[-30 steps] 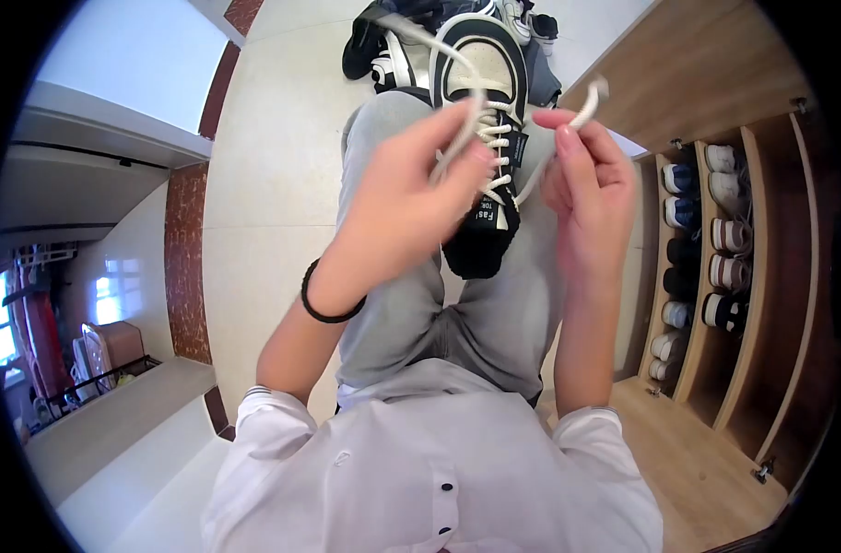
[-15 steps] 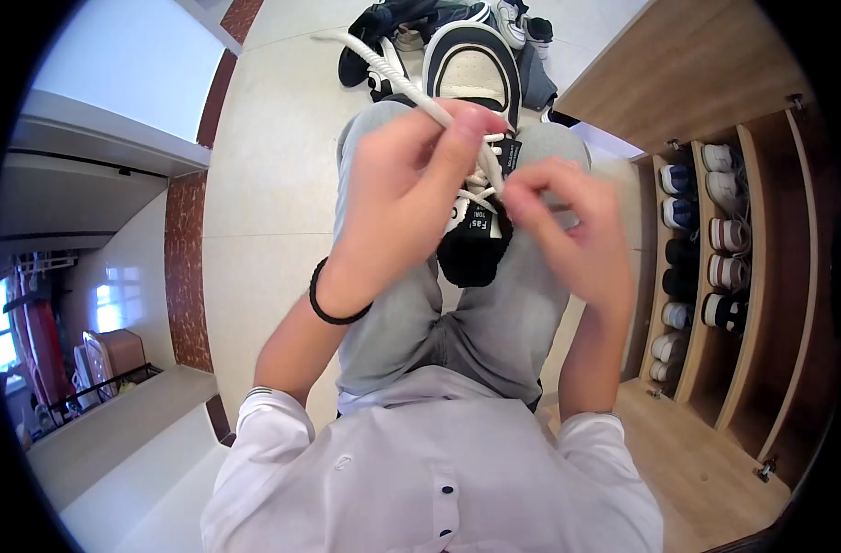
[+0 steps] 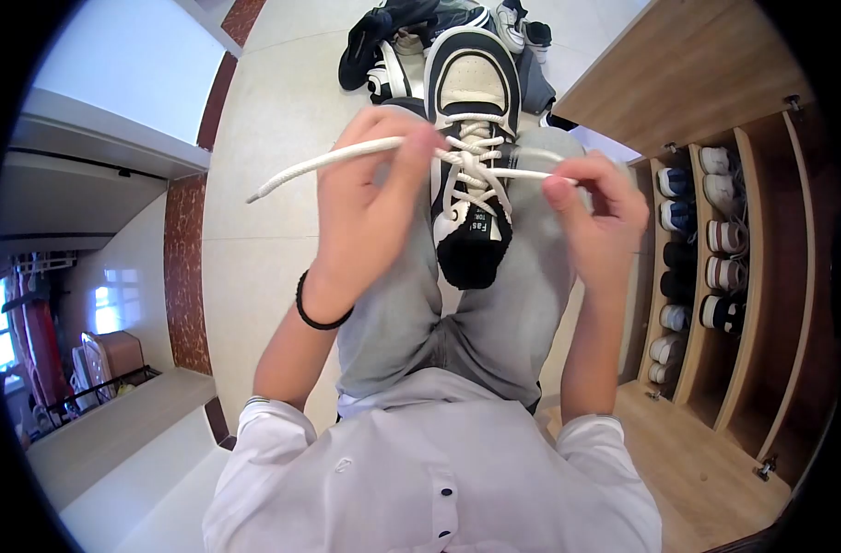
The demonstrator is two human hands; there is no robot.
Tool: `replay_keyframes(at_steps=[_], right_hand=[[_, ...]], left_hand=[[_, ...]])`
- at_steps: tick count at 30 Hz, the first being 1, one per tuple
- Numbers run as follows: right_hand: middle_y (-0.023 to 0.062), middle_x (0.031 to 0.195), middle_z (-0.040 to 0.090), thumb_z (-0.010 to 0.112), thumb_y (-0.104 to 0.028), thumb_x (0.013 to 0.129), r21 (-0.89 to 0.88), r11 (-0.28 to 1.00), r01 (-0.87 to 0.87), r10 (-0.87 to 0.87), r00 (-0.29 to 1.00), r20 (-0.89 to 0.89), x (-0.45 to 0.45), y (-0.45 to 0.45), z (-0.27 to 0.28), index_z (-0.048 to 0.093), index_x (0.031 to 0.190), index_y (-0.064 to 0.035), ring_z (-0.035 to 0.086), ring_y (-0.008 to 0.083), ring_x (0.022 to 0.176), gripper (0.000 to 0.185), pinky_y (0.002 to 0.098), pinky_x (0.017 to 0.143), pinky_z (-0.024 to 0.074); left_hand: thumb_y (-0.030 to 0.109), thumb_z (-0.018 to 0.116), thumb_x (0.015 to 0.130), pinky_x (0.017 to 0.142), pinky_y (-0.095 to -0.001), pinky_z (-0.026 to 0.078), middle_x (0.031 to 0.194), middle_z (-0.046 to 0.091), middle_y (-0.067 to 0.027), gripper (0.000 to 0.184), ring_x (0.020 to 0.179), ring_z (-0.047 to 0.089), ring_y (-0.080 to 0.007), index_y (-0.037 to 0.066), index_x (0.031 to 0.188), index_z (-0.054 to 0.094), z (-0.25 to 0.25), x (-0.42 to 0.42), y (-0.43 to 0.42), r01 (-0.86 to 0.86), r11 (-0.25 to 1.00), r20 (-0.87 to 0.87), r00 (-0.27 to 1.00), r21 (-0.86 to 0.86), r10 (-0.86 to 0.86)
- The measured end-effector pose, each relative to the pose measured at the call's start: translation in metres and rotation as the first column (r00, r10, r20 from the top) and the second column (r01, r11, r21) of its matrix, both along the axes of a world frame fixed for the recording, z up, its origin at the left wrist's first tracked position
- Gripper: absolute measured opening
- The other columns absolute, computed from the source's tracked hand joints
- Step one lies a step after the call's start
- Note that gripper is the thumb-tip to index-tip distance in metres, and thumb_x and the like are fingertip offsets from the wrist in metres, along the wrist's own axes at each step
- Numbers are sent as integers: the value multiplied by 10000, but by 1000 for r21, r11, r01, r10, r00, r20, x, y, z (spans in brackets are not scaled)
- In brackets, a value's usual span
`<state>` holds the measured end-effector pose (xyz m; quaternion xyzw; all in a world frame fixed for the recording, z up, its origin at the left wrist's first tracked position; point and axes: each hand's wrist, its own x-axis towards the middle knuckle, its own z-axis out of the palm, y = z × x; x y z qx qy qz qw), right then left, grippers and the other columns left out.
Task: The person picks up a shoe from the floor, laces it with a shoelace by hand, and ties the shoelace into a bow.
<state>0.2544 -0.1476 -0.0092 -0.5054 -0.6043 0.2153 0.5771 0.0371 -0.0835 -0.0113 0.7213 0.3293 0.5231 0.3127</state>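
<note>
A black and cream sneaker (image 3: 476, 88) rests between my knees, its toe pointing away from me and its black-lined opening towards me. White laces cross its tongue and meet in a knot (image 3: 472, 166) in the middle. My left hand (image 3: 374, 180) pinches one shoelace (image 3: 323, 158), whose tipped end sticks out to the left. On the other side, my right hand (image 3: 605, 203) pinches the other lace (image 3: 526, 173) between thumb and fingers. Both laces are stretched sideways from the knot.
Several pairs of shoes stand in an open wooden shoe cabinet (image 3: 752, 184) on the right. More shoes and dark items (image 3: 383, 55) lie on the tiled floor (image 3: 273, 184) beyond the sneaker. A wooden door panel (image 3: 688, 64) juts in at upper right.
My hands have moved apart, the left one leftward and the right one rightward. The laces between them have drawn into a knot over the sneaker's tongue, which is now uncovered.
</note>
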Motion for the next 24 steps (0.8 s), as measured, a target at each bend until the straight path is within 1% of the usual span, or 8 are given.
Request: replay_keyframes(at_steps=[5, 11, 13, 17, 18, 19, 20, 24], right_hand=[[24, 722, 581, 814, -141, 861, 140, 965, 222, -253, 930, 267, 46, -21, -9, 675, 823, -1, 500, 117, 663, 201, 239, 613, 394], [65, 838, 531, 784, -208, 898, -21, 931, 364, -324, 853, 408, 75, -39, -66, 678, 853, 18, 494, 178, 740, 253, 275, 682, 426], [81, 929, 554, 754, -221, 923, -104, 913, 395, -304, 827, 473, 62, -39, -54, 709, 938, 5, 528, 213, 858, 232, 301, 786, 447], [85, 1100, 622, 728, -207, 915, 24, 941, 339, -303, 805, 510, 28, -34, -24, 729, 1060, -56, 559, 256, 1063, 209, 379, 976, 390], [85, 1160, 636, 717, -189, 910, 17, 966, 257, -221, 792, 569, 20, -33, -19, 730, 1102, -80, 559, 267, 1123, 221, 404, 1028, 357], [85, 1160, 636, 717, -189, 910, 18, 966, 258, -222, 792, 569, 13, -31, -15, 730, 1102, -80, 559, 267, 1123, 221, 404, 1028, 357], [83, 1197, 635, 713, -170, 903, -6, 983, 182, -141, 781, 608, 6, -27, -11, 726, 1102, -90, 557, 273, 1145, 214, 411, 1040, 343], [78, 1073, 664, 701, -146, 912, -45, 995, 87, -40, 780, 625, 2, -18, -14, 687, 1002, -69, 599, 271, 1046, 119, 415, 1008, 361]], left_hand=[[340, 549, 1067, 427, -241, 319, 648, 549, -6, 443, 486, 481, -77, -19, 829, 650, -12, -28, -14, 49, 674, 101, 994, -737, 38], [382, 503, 1080, 369, -232, 349, 624, 586, -49, 490, 395, 471, -102, 10, 784, 624, -27, -53, -30, 241, 472, 309, 949, -848, 70], [421, 466, 1089, 334, -237, 290, 722, 607, -72, 508, 387, 438, -91, 43, 771, 582, -25, -52, -34, 662, 218, 696, 700, -717, 160], [339, 569, 1056, 477, -237, 441, 860, 648, -95, 372, 574, 577, -123, 30, 856, 628, -17, -43, -44, 805, 298, 844, 536, -513, 4], [255, 644, 1002, 612, -274, 481, 914, 658, -104, 253, 705, 610, -167, 19, 910, 651, -15, -33, -42, 445, 762, 455, 862, -470, -223], [172, 720, 947, 746, -311, 522, 967, 667, -113, 171, 835, 644, -212, 8, 965, 674, -12, -27, -40, 103, 993, -71, 992, -50, -106], [21, 784, 822, 917, -378, 479, 1052, 670, -127, 248, 981, 631, -291, 5, 1052, 693, -4, -24, -38, 34, 982, -324, 945, 187, 29], [6, 763, 828, 905, -397, 474, 1024, 675, -125, 226, 955, 631, -316, 14, 1043, 694, -11, -11, -33, -71, 926, -503, 823, 371, 264]])
